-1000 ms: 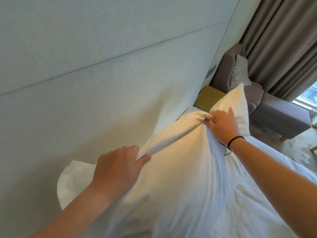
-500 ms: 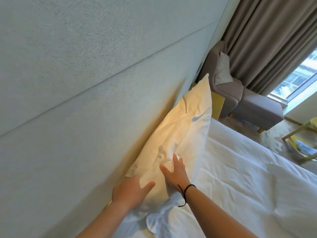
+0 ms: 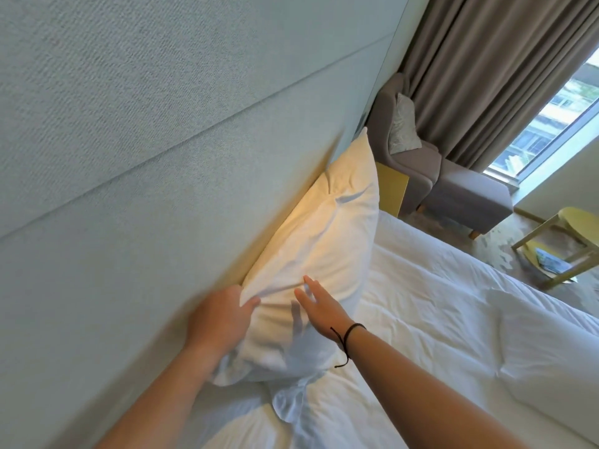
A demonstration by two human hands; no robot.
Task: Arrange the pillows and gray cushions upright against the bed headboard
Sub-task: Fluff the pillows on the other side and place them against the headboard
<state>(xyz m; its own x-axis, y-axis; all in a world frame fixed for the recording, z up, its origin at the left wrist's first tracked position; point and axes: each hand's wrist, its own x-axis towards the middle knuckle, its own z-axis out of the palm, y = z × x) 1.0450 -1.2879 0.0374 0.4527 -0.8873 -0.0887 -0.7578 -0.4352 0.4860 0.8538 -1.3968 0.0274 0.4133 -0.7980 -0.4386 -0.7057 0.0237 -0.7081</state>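
One white pillow (image 3: 319, 251) stands on edge at the centre of the frame, leaning against the grey-green padded headboard (image 3: 136, 163) that fills the upper left. I see my left hand (image 3: 220, 319) at the pillow's near corner, low and left of centre; its thumb lies on the front of the fabric and the other fingers go behind the corner, so it pinches the pillow there. My right hand (image 3: 319, 304) lies just beside it on the pillow's front face, fingers straight and slightly spread, flat against the cover; it is somewhat blurred. A black cord bracelet (image 3: 348, 335) circles that wrist. The white duvet (image 3: 437, 319) covers the bed across the lower right. In the upper right I see a grey armchair (image 3: 431, 176) holding a pale cushion (image 3: 402, 124), brown curtains (image 3: 505, 69) beside a window, and a yellow side table (image 3: 570, 244) at the right edge.
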